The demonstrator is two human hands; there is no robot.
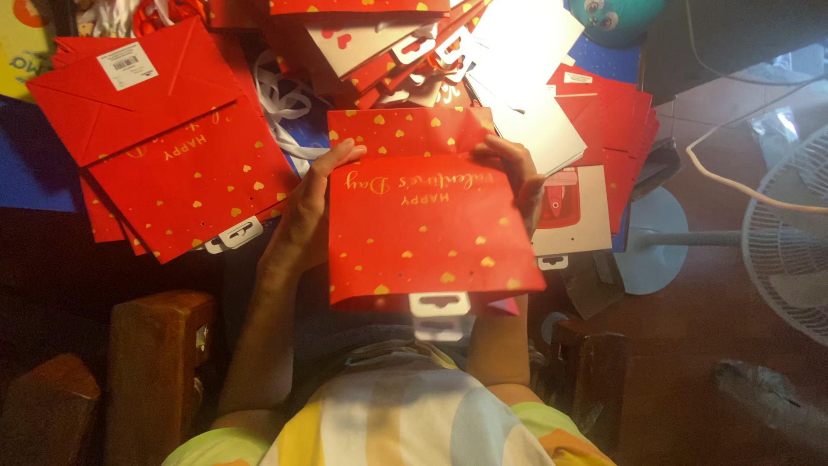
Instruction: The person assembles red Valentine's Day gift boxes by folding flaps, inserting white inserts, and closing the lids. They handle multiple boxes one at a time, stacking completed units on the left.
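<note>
**Red gift bag, flat, held in both my hands**

Setting: dim room with a reddish-brown floor point(716, 328). A white standing fan point(789, 233) sits at my right, its round base point(651, 242) near the piles, and a pale cord point(733, 177) runs across the floor beside it. A dark wooden block point(159, 371) stands at my lower left. My lap shows a garment in yellow, white and pale blue point(405, 423).

Stock around me: a stack of flat red bags point(172, 147) with gold hearts at my left, the top one showing a white label and a white plastic hanger tab. Ahead and to the right, a loose heap of red and white bags point(517, 78), overlapping at angles. White ribbon handles point(285, 108) lie between the two groups. A blue patch of surface point(34, 164) shows at far left.

Item in hand: one folded red gift bag point(427, 229), gold hearts and gold script, its white hanger tab point(440, 304) pointing towards me. It lies directly in front of my chest, between my two hands, raised above the heap.

Grip: my left hand point(306, 216) clasps the bag's left edge, thumb curled over the folded top flap. My right hand point(517, 173) pinches the upper right corner, fingers bent over the fold; its palm is hidden behind the bag.
</note>
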